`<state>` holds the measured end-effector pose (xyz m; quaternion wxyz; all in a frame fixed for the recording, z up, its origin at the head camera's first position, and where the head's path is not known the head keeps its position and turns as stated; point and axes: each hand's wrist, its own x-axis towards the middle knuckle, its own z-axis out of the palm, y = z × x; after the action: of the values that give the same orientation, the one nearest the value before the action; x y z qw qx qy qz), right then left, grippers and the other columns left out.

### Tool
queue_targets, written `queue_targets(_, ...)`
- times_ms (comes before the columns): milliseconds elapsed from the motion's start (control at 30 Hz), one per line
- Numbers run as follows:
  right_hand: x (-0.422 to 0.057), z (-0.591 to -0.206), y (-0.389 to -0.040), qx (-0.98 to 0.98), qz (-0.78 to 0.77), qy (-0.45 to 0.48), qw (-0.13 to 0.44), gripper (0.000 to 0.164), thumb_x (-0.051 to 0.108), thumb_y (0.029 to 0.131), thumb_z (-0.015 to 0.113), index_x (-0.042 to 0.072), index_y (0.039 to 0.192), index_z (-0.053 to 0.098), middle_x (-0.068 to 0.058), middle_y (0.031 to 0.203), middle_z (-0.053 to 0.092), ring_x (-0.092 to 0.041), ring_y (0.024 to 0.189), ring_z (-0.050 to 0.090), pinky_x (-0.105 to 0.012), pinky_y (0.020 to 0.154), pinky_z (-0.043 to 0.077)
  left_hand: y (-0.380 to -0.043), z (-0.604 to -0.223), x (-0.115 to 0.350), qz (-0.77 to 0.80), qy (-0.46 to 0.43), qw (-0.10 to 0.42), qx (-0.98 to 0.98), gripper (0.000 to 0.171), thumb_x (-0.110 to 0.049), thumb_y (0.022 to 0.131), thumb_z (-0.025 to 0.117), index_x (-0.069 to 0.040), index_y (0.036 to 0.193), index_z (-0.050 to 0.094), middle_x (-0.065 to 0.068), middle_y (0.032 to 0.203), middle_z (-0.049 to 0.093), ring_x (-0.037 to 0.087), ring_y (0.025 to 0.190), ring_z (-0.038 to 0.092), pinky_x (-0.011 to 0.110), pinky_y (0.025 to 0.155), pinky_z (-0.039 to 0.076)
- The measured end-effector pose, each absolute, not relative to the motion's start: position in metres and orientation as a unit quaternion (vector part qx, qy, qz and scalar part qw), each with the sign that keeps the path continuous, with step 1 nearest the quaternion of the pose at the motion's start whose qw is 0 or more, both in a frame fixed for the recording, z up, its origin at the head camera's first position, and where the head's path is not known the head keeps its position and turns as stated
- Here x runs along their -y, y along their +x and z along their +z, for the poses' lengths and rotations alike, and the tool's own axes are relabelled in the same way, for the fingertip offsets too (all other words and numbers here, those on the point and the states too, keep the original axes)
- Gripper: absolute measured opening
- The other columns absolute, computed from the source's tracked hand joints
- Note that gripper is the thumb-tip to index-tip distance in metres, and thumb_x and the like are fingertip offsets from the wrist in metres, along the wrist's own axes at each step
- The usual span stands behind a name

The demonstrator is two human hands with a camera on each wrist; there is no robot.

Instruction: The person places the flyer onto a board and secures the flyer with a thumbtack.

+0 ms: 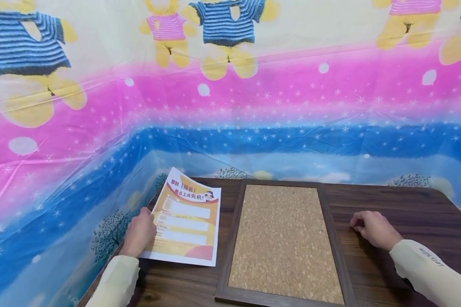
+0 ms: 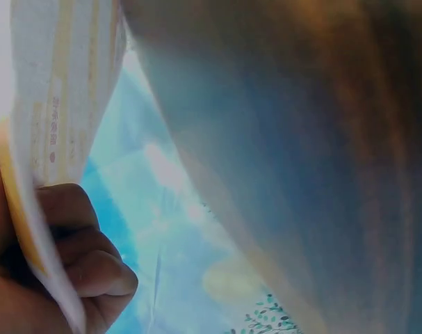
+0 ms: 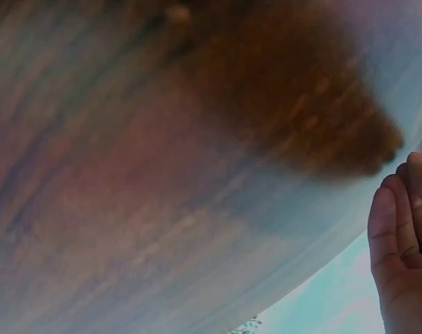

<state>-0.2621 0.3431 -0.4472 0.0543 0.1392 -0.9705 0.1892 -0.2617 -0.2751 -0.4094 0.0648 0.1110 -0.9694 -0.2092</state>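
My left hand (image 1: 140, 228) grips the left edge of a printed paper sheet (image 1: 186, 217), a flyer in orange, yellow and white with red Chinese lettering along its top. The sheet is tilted above the table, left of a cork board (image 1: 282, 243) in a dark wooden frame. In the left wrist view, curled fingers (image 2: 92, 257) hold the paper (image 2: 65, 90) at its border. Beyond the board's right side, my right hand (image 1: 376, 230) hovers low over the table with loosely curled fingers, and nothing shows in it. In the right wrist view its fingers (image 3: 384, 216) are bent towards the thumb.
The dark wood-grain table (image 1: 415, 209) extends on both sides of the board. A cloth backdrop (image 1: 230, 140) printed with bears, snowflakes and trees hangs close behind the table and along its left edge.
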Motion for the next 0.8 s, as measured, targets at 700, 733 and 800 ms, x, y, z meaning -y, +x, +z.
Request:
queue_targets(700,-0.344,-0.421,-0.267,0.957,0.229,0.149,0.095,0.016,-0.008,0.086,0.058,0.002,0.096,0.066,-0.011,0.091,0.063,-0.018,0.074,0.056,-0.038,0.062,0.048,-0.26,-0.377,0.226,-0.251,0.083,0.082,0.961,0.025,-0.013,0.103,0.034,0.006,0.111,0.048,0.019,0.085,0.057,0.028,0.071,0.055,0.038,0.058,0.043)
queue_targets(733,-0.343,-0.419,-0.267,0.956,0.23,0.151,0.098,0.016,-0.008,0.086,0.058,0.002,0.097,0.066,-0.012,0.092,0.063,-0.019,0.075,0.057,-0.039,0.063,0.049,-0.261,-0.378,0.221,-0.25,0.081,0.082,0.961,0.024,-0.012,0.102,0.035,0.006,0.111,0.048,0.018,0.085,0.057,0.028,0.072,0.055,0.039,0.059,0.043)
queue_targets(800,-0.342,-0.413,-0.267,0.955,0.233,0.154,0.102,0.016,-0.007,0.087,0.058,0.002,0.097,0.066,-0.012,0.092,0.063,-0.019,0.075,0.057,-0.04,0.063,0.049,-0.262,-0.378,0.212,-0.25,0.078,0.082,0.962,0.023,-0.013,0.102,0.036,0.005,0.11,0.049,0.018,0.084,0.058,0.028,0.073,0.054,0.039,0.061,0.043)
